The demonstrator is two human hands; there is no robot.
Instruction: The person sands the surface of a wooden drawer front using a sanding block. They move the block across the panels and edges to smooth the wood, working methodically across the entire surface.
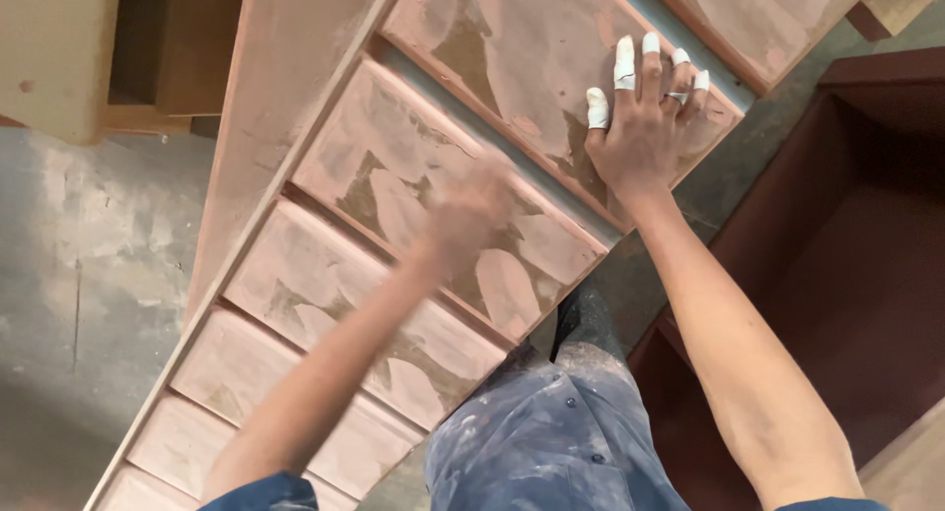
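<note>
A long wooden door-like panel (285, 97) with several raised rectangular fields lies diagonally before me, coated in pinkish dust with darker rubbed patches. My right hand (645, 117), fingertips wrapped in white tape, rests flat with fingers spread on an upper field (512, 48). My left hand (468, 211) is blurred by motion over the middle field (394, 166); its fingers look closed, and whether it holds anything cannot be made out.
A dark reddish-brown cabinet carcass (856, 225) stands at the right. Bare wooden furniture (59, 48) is at the top left. Grey dusty floor (79, 294) shows at the left. My dust-covered trouser leg (551, 442) is below the panel.
</note>
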